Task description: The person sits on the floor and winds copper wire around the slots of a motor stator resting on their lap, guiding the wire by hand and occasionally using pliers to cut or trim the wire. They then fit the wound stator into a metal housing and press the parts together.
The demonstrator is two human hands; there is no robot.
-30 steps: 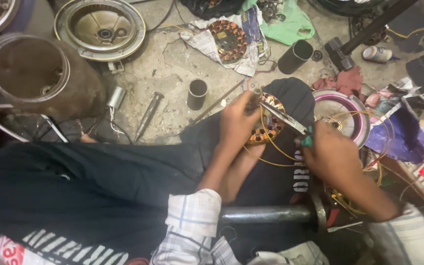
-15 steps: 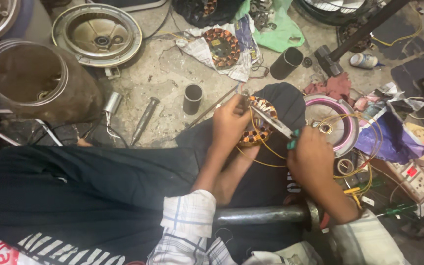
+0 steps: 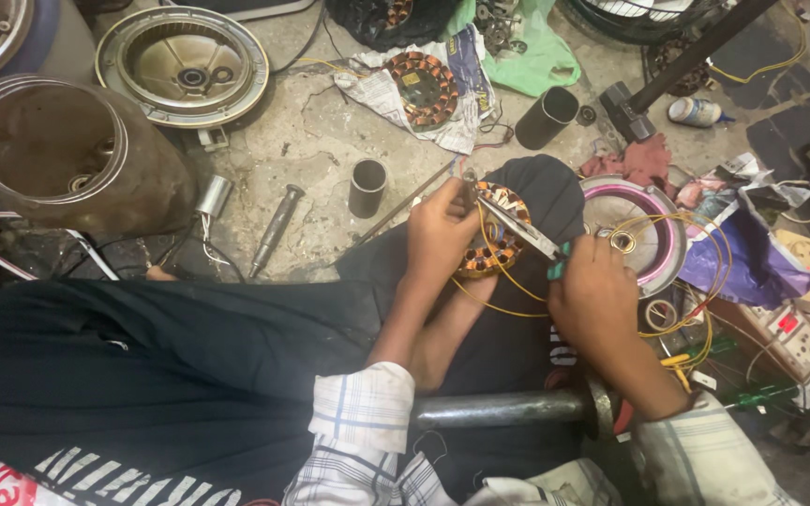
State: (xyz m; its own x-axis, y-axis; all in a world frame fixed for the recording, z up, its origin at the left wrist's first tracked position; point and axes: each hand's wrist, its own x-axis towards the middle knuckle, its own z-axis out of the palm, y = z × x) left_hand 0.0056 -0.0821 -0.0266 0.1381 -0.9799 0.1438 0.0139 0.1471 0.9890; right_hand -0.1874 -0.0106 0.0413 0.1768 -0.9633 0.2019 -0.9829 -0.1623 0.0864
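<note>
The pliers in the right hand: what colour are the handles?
Green, seen in the head view on the pliers held by the right hand.

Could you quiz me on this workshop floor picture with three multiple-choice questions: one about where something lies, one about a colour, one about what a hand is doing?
1. Where does the second copper-wound coil lie?
A. On crumpled newspaper above the hands
B. Inside the big metal drum
C. On the person's sleeve

2. What colour are the grips of the pliers?
A. Red
B. Green
C. White

3. What is the right hand doing?
A. Resting flat on the floor
B. Holding a cup
C. Gripping the pliers, tips at the coil on the knee

Answers:
1 A: it sits on the newspaper near the green bag.
2 B: green shows at the hand's edge.
3 C: its fingers close round the handles while the left hand steadies the coil.
</note>
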